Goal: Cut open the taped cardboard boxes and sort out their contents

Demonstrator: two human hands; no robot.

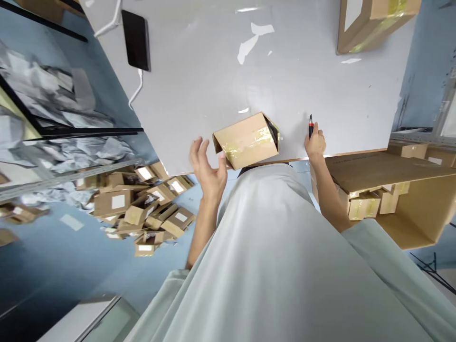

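Observation:
A small cardboard box (pixel 245 137) with shiny clear tape lies at the front edge of the white table (pixel 199 90), turned slightly askew. Dark gaps show at its right end, where the flaps stand partly apart. At its left end is my left hand (pixel 209 166), fingers spread, the thumb close to the box's corner; whether it touches I cannot tell. Off to the right, my right hand (pixel 315 142) is closed around a black and red utility knife (pixel 311 125), its blade end pointing away from me over the table.
A phone (pixel 136 40) with a white cable lies at the far left. Torn white scraps (pixel 247 47) are on the tabletop. Another taped box (pixel 377 26) stands at the back right. A large carton (pixel 388 171) holding small boxes is at right; many boxes (pixel 142 204) are heaped on the floor at left.

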